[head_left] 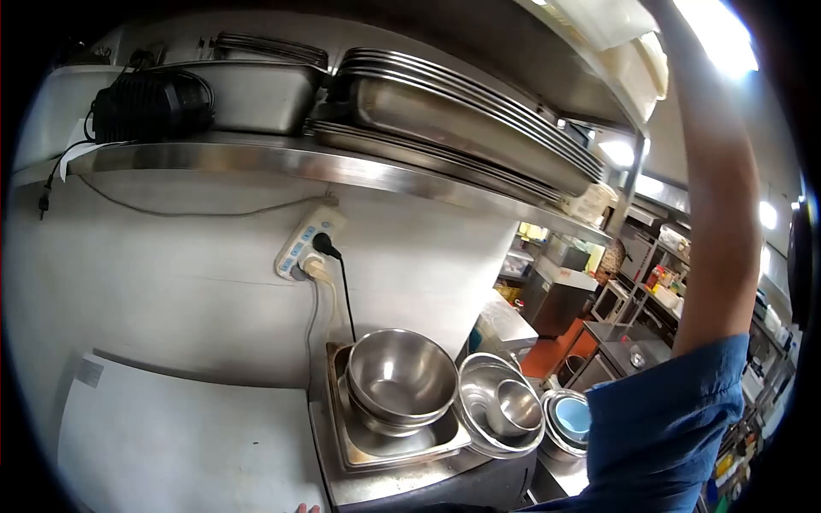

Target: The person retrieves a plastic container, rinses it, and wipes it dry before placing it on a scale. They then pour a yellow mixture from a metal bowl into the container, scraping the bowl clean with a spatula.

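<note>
My right arm, in a blue sleeve, reaches up along the right side of the view toward translucent plastic containers [637, 60] on the upper shelf. The right hand itself is beyond the top edge, so its fingers do not show. Only a few fingertips of my left hand [307, 509] appear at the bottom edge, beside the white lid or board [197, 436]; the rest of that hand is cut off. Stacked steel bowls [402, 374] stand in a rectangular steel tray [355, 457] right of the white surface.
Stacked steel pans [462, 120] and a black device [152, 107] with a cord lie on the metal shelf [256, 160]. A power strip [306, 241] hangs on the wall. More bowls [483, 402] and a light-blue bowl [573, 415] stand right of the tray. Kitchen racks fill the background.
</note>
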`<state>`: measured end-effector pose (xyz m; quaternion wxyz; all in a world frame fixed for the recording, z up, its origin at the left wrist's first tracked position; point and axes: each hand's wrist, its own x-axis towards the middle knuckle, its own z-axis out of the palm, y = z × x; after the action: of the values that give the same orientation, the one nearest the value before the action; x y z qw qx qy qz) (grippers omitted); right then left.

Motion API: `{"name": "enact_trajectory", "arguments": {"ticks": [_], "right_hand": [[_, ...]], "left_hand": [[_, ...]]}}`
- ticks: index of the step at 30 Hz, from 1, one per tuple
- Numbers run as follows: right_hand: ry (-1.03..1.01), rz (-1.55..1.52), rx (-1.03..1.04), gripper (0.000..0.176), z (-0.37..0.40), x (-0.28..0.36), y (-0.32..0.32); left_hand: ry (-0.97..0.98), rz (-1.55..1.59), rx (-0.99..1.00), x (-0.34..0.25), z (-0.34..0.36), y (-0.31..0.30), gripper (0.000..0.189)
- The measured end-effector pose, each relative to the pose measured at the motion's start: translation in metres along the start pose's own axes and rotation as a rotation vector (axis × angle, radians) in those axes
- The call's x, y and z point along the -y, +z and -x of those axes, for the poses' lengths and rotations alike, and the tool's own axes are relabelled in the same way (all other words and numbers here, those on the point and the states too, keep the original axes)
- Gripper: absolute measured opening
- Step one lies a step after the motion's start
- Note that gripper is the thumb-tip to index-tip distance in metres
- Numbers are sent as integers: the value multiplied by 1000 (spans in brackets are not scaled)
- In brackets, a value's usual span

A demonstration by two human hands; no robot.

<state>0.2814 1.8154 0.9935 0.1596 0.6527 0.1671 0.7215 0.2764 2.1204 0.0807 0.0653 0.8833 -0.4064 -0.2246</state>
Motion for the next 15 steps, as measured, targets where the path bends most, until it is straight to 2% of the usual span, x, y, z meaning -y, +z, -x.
{"name": "enact_trajectory", "arguments": {"ticks": [1, 2, 3, 4, 5, 6, 7, 8, 10, 12, 13, 15], "right_hand": [[19, -2, -9, 35, 19, 31, -32], [39, -10, -2, 34, 33, 58, -61], [51, -23, 14, 33, 44, 78, -88], [-5, -17, 106, 30, 48, 86, -112], [-56, -11, 201, 27, 55, 95, -135], [-2, -168, 239, 22, 81, 114, -154], [-317, 223, 112, 51, 70, 32, -199], [-319, 228, 126, 51, 93, 43, -215], [267, 72, 576, 75, 181, 99, -268], [526, 58, 741, 58, 263, 156, -290], [-304, -225, 783, 38, 277, 169, -272], [-163, -479, 959, 26, 317, 215, -276]], "left_hand": [[-72, 72, 57, 7, -14, 7, 59], [-65, 66, 56, 22, -25, 11, 59], [95, 63, -56, 35, -33, 2, 64], [259, 60, -167, 29, -29, -32, 70], [147, 246, -107, 17, -27, -66, 66], [32, 433, -45, -16, -14, -133, 63], [489, 279, -867, -39, -4, -174, 60], [474, 271, -1036, -62, 15, -217, 63], [569, 388, -1344, -95, 56, -277, 50], [698, 342, -1578, -116, 90, -309, 45], [768, 269, -1657, -127, 104, -321, 43], [899, 204, -1596, -157, 122, -336, 48]]}}
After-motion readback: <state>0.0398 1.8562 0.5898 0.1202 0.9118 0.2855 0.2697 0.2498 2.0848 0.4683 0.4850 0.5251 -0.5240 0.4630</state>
